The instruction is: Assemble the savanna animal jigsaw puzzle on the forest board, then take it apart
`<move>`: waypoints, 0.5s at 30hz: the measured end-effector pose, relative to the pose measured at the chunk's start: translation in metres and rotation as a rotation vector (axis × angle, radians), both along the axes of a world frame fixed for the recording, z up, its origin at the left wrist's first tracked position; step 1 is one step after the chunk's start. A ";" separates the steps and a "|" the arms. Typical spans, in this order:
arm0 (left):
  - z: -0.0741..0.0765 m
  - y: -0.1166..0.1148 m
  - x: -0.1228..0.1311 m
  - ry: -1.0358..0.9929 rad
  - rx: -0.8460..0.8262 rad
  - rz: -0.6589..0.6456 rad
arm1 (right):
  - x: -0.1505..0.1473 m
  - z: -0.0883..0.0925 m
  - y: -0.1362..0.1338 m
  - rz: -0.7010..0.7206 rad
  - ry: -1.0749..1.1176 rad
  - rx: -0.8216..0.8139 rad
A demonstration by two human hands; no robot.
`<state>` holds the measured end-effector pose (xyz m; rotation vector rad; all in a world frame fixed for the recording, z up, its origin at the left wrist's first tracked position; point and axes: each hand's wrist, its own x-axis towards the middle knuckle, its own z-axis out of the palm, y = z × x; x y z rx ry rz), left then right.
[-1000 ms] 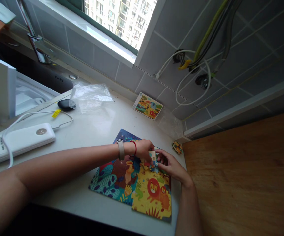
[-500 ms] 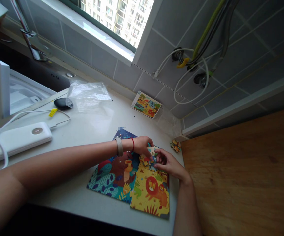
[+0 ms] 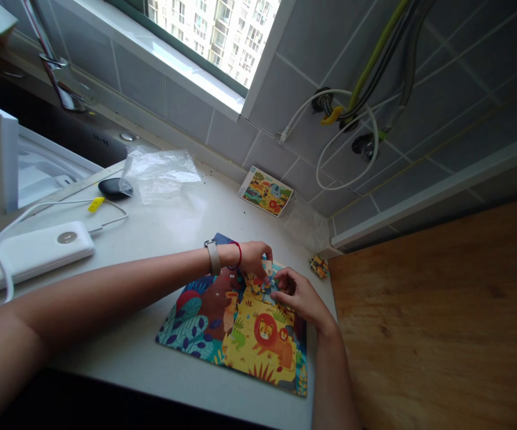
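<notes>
My left hand [image 3: 255, 260], with a watch and red band at its wrist, pinches a pale-topped jigsaw piece [image 3: 267, 268] near the upper edge of a yellow lion puzzle section [image 3: 252, 325]. Opposite it, my right hand [image 3: 298, 294] has thumb and forefinger closed on the right edge of the blue-and-yellow pieces [image 3: 271, 285]; its other fingers curl under. The joined lion section lies over a dark picture board [image 3: 214, 304] showing a brown bear and blue leaves. My left fingers partly hide the upper pieces.
A small stack of puzzle pieces [image 3: 319, 266] lies at the counter's right edge, beside a wooden surface [image 3: 437, 322]. A picture card [image 3: 266, 191] and plastic bag [image 3: 162, 173] lie toward the wall. A white power bank [image 3: 32, 257] with a cable sits left.
Both hands have shifted slightly left, and the lion section has slid left over the board, uncovering a dark strip of the board along its right side.
</notes>
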<state>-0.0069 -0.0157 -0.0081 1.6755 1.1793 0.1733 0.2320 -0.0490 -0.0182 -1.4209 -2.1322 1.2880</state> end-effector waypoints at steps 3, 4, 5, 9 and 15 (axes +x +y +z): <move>0.008 0.010 -0.020 0.044 -0.010 -0.030 | -0.019 -0.003 -0.005 -0.005 0.025 0.190; 0.010 0.013 -0.026 0.071 -0.014 -0.054 | -0.025 -0.004 -0.006 0.012 0.036 0.238; 0.011 0.016 -0.032 0.097 -0.022 -0.079 | -0.030 -0.005 -0.008 0.032 0.042 0.275; 0.015 0.022 -0.046 0.182 -0.044 -0.164 | -0.042 -0.006 -0.013 0.095 0.028 0.362; 0.022 0.021 -0.046 0.308 0.141 -0.268 | -0.050 -0.009 -0.016 0.131 -0.010 0.383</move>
